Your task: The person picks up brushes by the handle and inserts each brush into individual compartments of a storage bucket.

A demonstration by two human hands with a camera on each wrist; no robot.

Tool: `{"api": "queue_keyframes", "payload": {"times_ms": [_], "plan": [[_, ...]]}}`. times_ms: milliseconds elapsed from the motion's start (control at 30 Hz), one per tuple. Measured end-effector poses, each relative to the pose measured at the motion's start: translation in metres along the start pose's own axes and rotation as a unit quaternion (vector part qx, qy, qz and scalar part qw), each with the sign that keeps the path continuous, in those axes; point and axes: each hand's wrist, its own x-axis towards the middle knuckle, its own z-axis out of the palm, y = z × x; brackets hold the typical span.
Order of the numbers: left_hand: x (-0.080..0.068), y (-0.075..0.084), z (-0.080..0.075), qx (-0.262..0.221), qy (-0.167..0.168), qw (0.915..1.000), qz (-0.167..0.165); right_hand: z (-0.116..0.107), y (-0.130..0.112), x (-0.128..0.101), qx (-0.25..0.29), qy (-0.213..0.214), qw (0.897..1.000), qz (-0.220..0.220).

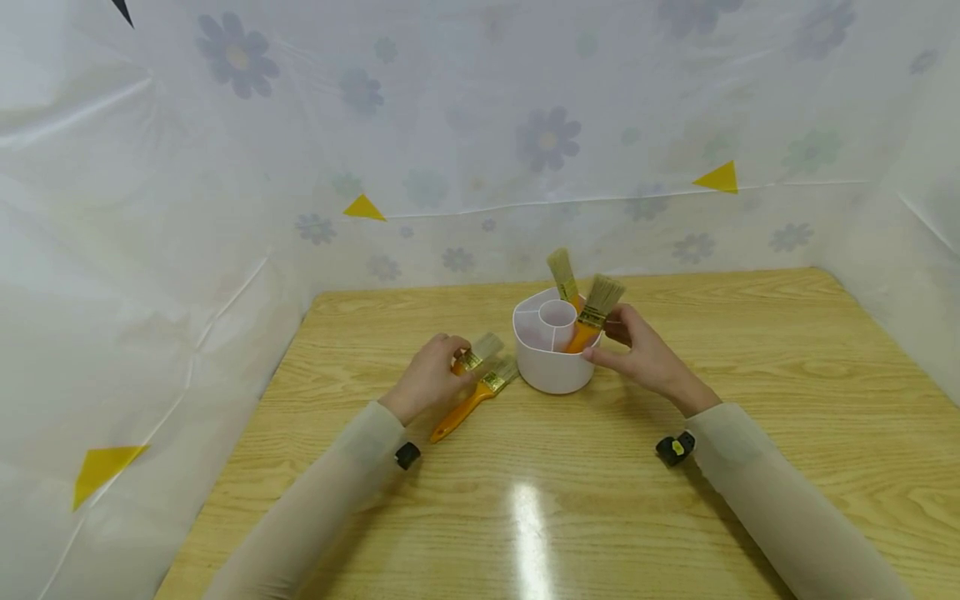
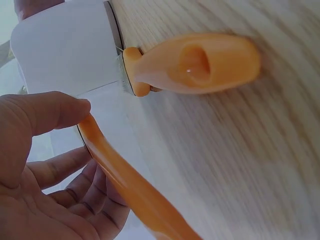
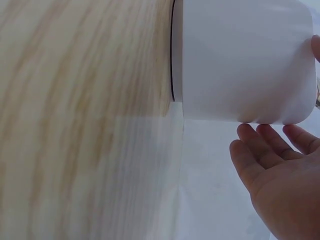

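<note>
Left hand (image 1: pixel 429 375) grips 1 brush (image 1: pixel 474 357) beside holder (image 1: pixel 551 367).

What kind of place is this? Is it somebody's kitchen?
Probably not a kitchen. It looks like a small set-up work corner: a wooden table boxed in by flowery plastic sheets with yellow triangle markers. On it stand only a white holder and some paintbrushes.

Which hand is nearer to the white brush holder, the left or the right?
The right. The right hand is at the white brush holder's right side, fingers at a paintbrush standing in it. The left hand is apart, to its left, gripping a paintbrush on the table.
</note>
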Motion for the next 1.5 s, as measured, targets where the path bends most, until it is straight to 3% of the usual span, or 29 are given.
{"api": "queue_keyframes", "payload": {"times_ms": [433, 700, 833, 1133, 1500], "plan": [[-0.001, 0.003, -0.001, -0.018, 0.022, 0.9996, 0.004, 0.000, -0.002, -0.001, -0.005, -0.015, 1.000, 0.018], [-0.002, 0.006, -0.003, -0.032, 0.037, 0.9988, 0.004, 0.001, -0.032, -0.004, -0.007, -0.025, 0.999, -0.038], [-0.003, 0.008, -0.005, -0.037, 0.044, 0.9983, 0.008, 0.002, -0.035, -0.005, -0.009, -0.026, 0.999, -0.038], [-0.002, 0.010, -0.007, -0.042, 0.049, 0.9979, 0.008, 0.000, -0.001, 0.002, -0.010, -0.015, 1.000, -0.012], [-0.002, 0.014, -0.009, -0.052, 0.060, 0.9968, 0.012, 0.001, -0.034, -0.006, -0.015, -0.025, 1.000, -0.002]]}}
